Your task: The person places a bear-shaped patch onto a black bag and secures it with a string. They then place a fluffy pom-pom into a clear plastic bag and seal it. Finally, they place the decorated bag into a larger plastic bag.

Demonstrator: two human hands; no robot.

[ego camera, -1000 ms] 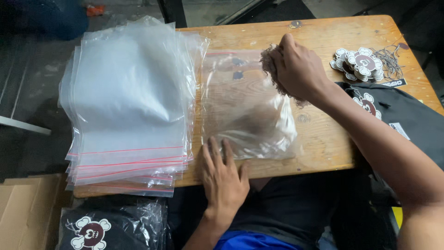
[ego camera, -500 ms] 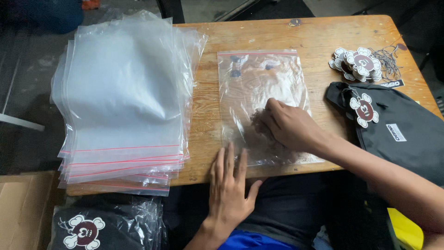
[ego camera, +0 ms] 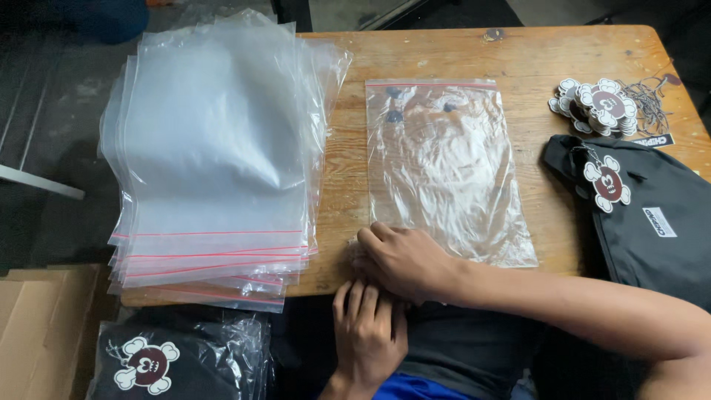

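A single clear zip bag (ego camera: pixel 444 167) with a red seal line lies flat on the wooden table (ego camera: pixel 533 59), its seal end away from me. My right hand (ego camera: pixel 404 259) rests palm down on the bag's near left corner at the table's front edge. My left hand (ego camera: pixel 366 333) sits just below it, off the table edge, fingers together and partly under the right hand. Whether either hand pinches the bag's edge is hidden.
A thick stack of clear zip bags (ego camera: pixel 215 155) covers the table's left side. A pile of skull-and-bones tags with strings (ego camera: pixel 596 104) lies at the right, above a black garment (ego camera: pixel 652 222). A bagged black garment (ego camera: pixel 178 359) and a cardboard box (ego camera: pixel 41 330) sit lower left.
My right hand slid from the bag's middle down to its near left corner. My left hand pulled back off the table to below the edge. The bag now lies flatter.
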